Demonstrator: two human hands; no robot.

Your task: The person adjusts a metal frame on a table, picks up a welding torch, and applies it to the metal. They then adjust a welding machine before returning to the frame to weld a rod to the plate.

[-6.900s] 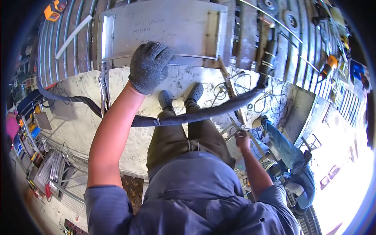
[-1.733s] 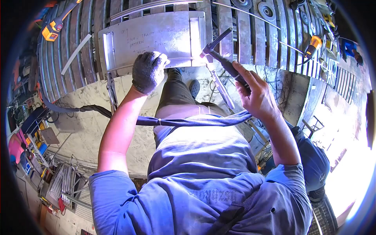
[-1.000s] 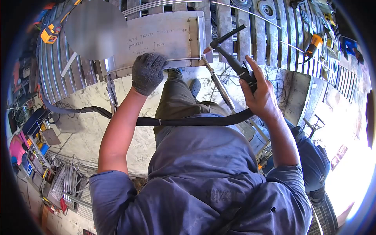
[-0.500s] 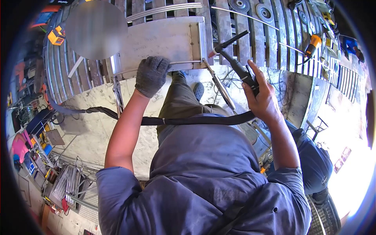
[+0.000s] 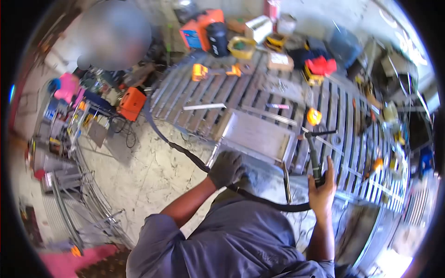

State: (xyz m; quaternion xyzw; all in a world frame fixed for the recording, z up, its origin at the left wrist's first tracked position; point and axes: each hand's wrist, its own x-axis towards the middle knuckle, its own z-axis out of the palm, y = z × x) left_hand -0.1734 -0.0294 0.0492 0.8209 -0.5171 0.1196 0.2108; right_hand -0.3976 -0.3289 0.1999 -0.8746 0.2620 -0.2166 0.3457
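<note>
My bare right hand [image 5: 322, 187] holds a black welding torch [image 5: 314, 155] upright, its pink nozzle pointing left near the right end of a metal tray-like piece [image 5: 257, 134]. A black cable [image 5: 273, 205] hangs from the torch and runs left in front of my body. My left hand [image 5: 225, 169], in a dark grey glove, is by the front left edge of the metal piece, fingers curled; whether it grips anything is hidden. Clamps are at the front edge, one [image 5: 287, 183] on the right hanging down.
The slatted metal table [image 5: 176, 99] carries a yellow tape measure [image 5: 314, 116], a yellow power tool [image 5: 200, 72], metal strips [image 5: 204, 106] and a red cloth [image 5: 321, 66]. An orange case [image 5: 131, 103] stands to the left, above metal racks [image 5: 69, 208].
The head view has tilted up and swung left, showing more of the table's far side. The torch stays in my right hand and now stands more upright.
</note>
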